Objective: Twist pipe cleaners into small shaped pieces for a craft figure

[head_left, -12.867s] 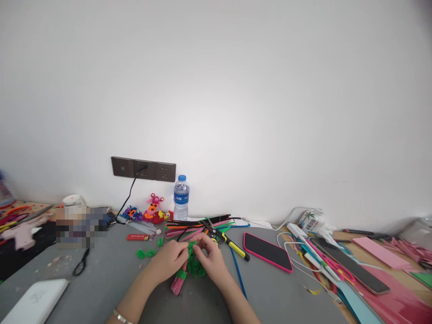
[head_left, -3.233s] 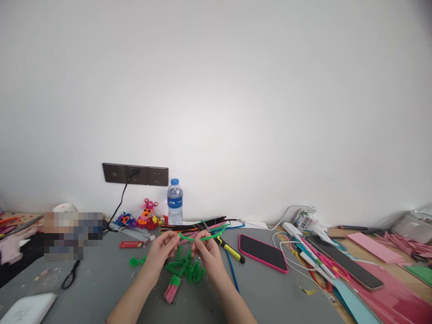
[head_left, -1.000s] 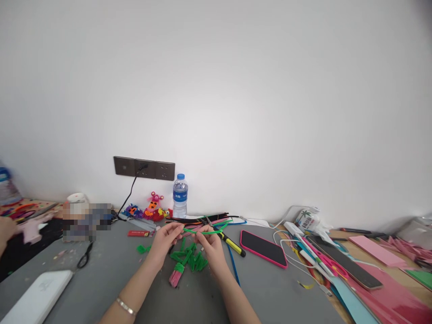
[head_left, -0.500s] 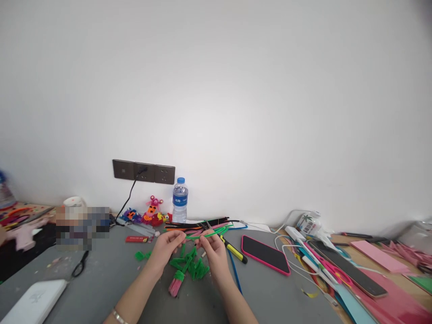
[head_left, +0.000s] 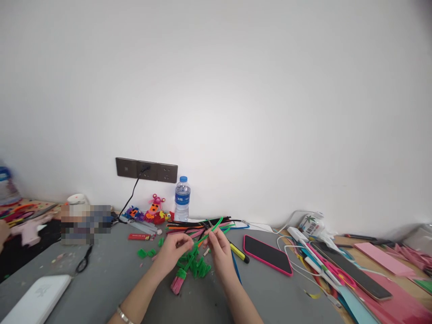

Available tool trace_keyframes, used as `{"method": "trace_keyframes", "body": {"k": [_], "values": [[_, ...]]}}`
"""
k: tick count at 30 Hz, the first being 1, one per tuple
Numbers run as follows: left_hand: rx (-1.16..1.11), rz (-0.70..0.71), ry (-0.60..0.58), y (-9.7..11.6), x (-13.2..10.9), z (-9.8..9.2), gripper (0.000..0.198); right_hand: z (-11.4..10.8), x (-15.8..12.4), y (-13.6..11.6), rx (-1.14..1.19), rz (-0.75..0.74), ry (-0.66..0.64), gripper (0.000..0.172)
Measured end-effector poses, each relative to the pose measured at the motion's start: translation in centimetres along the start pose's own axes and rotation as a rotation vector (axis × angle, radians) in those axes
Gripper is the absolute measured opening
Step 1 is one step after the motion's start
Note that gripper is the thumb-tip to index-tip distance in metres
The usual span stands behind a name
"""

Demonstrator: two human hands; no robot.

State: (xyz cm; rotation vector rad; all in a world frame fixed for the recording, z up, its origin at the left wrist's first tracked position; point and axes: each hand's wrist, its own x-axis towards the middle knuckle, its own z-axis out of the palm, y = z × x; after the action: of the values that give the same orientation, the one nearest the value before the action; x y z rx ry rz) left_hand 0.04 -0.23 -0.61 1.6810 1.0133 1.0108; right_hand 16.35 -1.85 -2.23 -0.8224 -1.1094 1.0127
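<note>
A green pipe cleaner slants up past my right hand, pinched between thumb and fingers. My left hand is closed in a pinch at the pipe cleaner's lower end, its fingertips partly hiding the contact. Beneath both hands lies a pipe-cleaner piece with a pink bundled base and green zigzag-bent parts. Small green bent pieces rest left of my left hand. Behind the hands lies a pile of black, orange, pink and green pipe cleaners.
A water bottle stands by the wall near pipe-cleaner figures. A yellow-black cutter and pink-cased phone lie right. A white power bank lies front left. Another person's hand shows far left.
The green pipe cleaner has turned from nearly level to a steep slant. My hands have shifted slightly apart in height, and another person's hand has appeared at the left edge.
</note>
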Motion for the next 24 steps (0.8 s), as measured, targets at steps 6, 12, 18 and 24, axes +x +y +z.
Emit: {"method": "trace_keyframes", "body": {"k": [6, 12, 18, 24], "values": [[0.194, 0.101, -0.002, 0.1, -0.4, 0.6, 0.014, -0.6, 0.3, -0.4, -0.092, 0.026, -0.070, 0.030], [-0.045, -0.009, 0.108, -0.6, 0.4, -0.6, 0.025, -1.2, 0.7, -0.3, -0.019, 0.020, 0.125, 0.029], [-0.210, -0.146, 0.176, -0.2, 0.7, -1.2, 0.036, -1.0, 0.5, 0.3, 0.010, 0.057, 0.116, 0.028], [-0.268, -0.172, 0.156, -0.6, 0.7, -0.4, 0.037, -0.8, 0.4, 0.3, 0.017, 0.056, 0.044, 0.027]]}}
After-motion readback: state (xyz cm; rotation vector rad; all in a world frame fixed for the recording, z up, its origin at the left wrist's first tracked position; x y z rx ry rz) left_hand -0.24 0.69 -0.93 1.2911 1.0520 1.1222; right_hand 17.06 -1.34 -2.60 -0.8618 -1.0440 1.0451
